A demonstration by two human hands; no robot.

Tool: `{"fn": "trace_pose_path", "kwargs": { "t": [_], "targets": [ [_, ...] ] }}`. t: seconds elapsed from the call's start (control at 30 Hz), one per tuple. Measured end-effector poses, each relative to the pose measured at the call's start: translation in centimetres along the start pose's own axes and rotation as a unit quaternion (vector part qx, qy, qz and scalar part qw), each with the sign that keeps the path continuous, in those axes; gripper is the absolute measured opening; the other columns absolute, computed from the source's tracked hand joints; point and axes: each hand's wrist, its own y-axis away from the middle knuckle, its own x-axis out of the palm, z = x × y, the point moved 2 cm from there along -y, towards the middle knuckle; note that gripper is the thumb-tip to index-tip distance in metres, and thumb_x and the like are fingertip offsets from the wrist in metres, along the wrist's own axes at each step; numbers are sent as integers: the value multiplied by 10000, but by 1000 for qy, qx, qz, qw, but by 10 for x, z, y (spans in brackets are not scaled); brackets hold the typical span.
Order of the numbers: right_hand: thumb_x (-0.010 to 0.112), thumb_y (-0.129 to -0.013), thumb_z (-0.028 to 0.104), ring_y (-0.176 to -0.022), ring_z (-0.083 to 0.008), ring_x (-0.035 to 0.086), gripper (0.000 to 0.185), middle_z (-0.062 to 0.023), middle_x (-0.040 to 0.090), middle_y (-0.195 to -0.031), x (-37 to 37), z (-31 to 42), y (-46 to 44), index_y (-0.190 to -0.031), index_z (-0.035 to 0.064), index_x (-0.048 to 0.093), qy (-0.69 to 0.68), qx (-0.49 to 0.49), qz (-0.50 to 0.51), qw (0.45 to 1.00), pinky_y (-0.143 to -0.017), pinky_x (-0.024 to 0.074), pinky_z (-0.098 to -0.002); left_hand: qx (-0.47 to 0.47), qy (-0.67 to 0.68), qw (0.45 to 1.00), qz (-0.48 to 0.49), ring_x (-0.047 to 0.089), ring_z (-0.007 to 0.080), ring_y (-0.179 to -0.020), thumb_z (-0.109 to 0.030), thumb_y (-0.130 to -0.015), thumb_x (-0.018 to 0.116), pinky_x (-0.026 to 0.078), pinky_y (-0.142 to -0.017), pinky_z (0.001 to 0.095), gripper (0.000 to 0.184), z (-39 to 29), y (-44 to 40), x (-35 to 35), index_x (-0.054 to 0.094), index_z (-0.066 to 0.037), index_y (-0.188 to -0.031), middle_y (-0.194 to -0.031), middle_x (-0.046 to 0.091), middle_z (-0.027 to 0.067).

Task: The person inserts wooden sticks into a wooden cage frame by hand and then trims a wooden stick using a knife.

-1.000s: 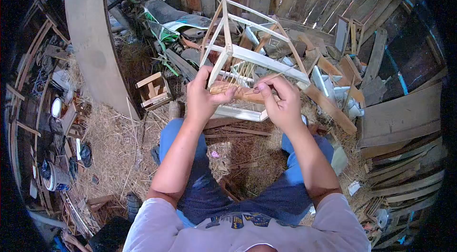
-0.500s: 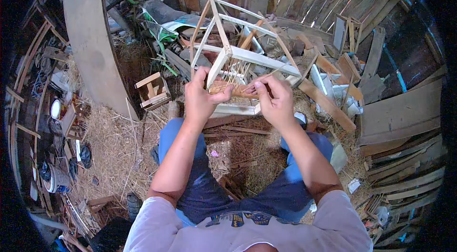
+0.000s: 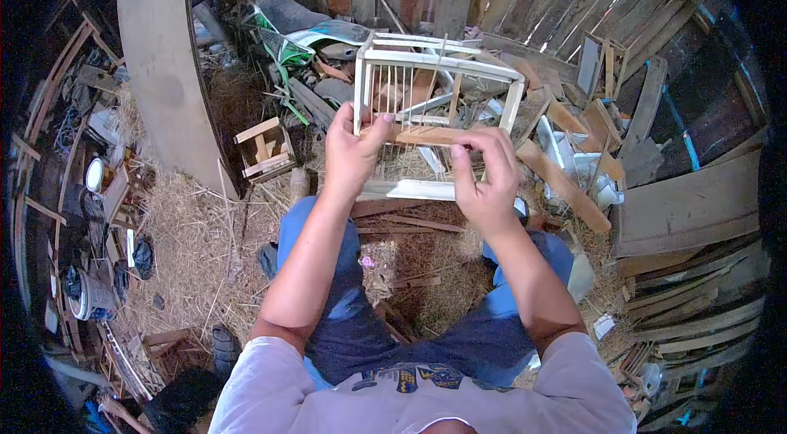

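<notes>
The frame (image 3: 360, 91) is pale matt wood, the shirt (image 3: 270, 389) matt cloth.

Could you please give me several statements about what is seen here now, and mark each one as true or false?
1. The left hand is at the left side of the pale wooden frame. True.
2. The right hand rests on a knee. False: it is at the right end of the brown strip.
3. The thin sticks in the frame are nearer to the right hand. False: the visible thin sticks are mostly on the left hand's side.
4. A small pink thing lies on the ground between the legs. True.
5. The bucket is at the far right. False: the bucket is at the far left.
</notes>
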Motion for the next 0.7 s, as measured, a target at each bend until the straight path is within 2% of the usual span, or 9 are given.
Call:
{"fn": "trace_pose_path", "kwargs": {
  "t": [0.03, 0.1, 0.17, 0.23, 0.33, 0.47, 0.53, 0.7],
  "targets": [
    [689, -861, 45, -814, -273, 629, 64, -105, 654, -855, -1, 2, 1, -902, 29, 642, 43, -49, 13, 998, -673, 489, -349, -2, 0, 1000, -1, 545, 55, -765, -151, -909, 724, 450, -684, 223, 209, 2, -1, 0, 537, -57, -904, -831, 616, -2],
    [693, -845, 43, -790, -297, 631, 74, -118, 666, -863, 3, 4, 6, -898, 29, 643, 24, -56, 15, 998, -694, 493, -382, -35, 69, 997, 5, 544, 53, -753, -149, -913, 718, 445, -669, 224, 204, 5, -3, 1, 535, -58, -910, -823, 613, -4],
    [692, -847, 49, -793, -314, 652, 65, -128, 686, -883, 10, 1, 18, -887, 31, 644, -22, 107, 71, 991, -730, 504, -397, -27, 72, 997, 12, 566, 64, -775, -150, -919, 715, 461, -698, 231, 202, 9, -5, 0, 544, -46, -946, -841, 624, 1],
    [683, -867, 74, -813, -316, 677, 56, -133, 705, -898, 16, -5, 23, -896, 31, 662, -2, 85, 79, 993, -761, 518, -395, -12, 79, 996, 37, 537, 52, -768, -145, -953, 664, 451, -673, 232, 215, 1, -3, 1, 581, -37, -1120, -911, 611, -14],
    [678, -895, 141, -850, -322, 691, 125, -140, 720, -899, 26, -14, 33, -954, 33, 698, -29, 195, 120, 973, -786, 526, -386, -17, 89, 994, 53, 566, 71, -839, -146, -950, 670, 480, -732, 245, 251, -12, 2, 4, 559, -38, -1148, -962, 614, 5],
    [685, -901, 155, -855, -298, 700, 137, -138, 721, -901, 30, -20, 31, -960, 32, 697, -60, 205, 103, 971, -764, 529, -369, 6, 110, 991, 71, 585, 101, -925, -147, -942, 684, 503, -815, 267, 295, -5, 1, 8, 540, -36, -1174, -1018, 613, 29],
    [685, -910, 162, -831, -261, 702, 146, -132, 721, -897, 30, -17, 29, -966, 26, 693, -70, 261, 113, 956, -724, 527, -349, 28, 109, 989, 97, 593, 132, -975, -149, -913, 716, 506, -870, 294, 343, -3, 2, 9, 535, -35, -1180, -1057, 617, 51],
    [689, -908, 145, -790, -237, 693, 138, -126, 713, -865, 28, -11, 22, -947, 13, 678, -78, 251, 104, 959, -694, 517, -336, 41, 114, 988, 91, 621, 106, -945, -69, -859, 768, 511, -849, 277, 401, -12, 4, 13, 503, -48, -1158, -1032, 637, 44]
  ]
}}
